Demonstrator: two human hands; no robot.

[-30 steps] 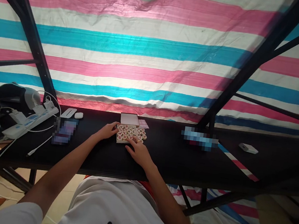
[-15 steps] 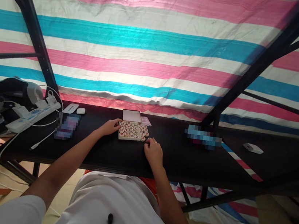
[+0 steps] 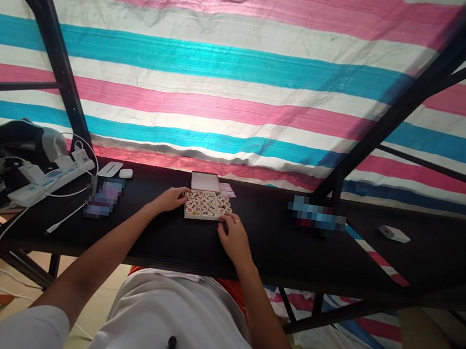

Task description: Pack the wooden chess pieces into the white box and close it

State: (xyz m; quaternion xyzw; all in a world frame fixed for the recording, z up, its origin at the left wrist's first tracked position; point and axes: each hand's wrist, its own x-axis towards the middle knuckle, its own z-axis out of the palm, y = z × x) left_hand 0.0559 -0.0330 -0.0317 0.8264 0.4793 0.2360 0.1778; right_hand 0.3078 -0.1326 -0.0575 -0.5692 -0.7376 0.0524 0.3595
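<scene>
A small shallow box packed with round wooden game pieces marked in red and black sits on the black table. My left hand rests against the box's left edge, fingers curled on its rim. My right hand is at the box's right front corner, fingers bent in a pinch by the loose pieces lying beside the box. What the fingertips hold is too small to make out. The box's lid lies flat just behind.
A white power strip with cables, a white mouse and dark gear sit at the left. A small white box lies at the far right. Black frame bars slant overhead before a striped tarp.
My right hand went from the box's front edge out to the right of the loose pieces, then came back in to the box's right corner. The left hand stayed put.
</scene>
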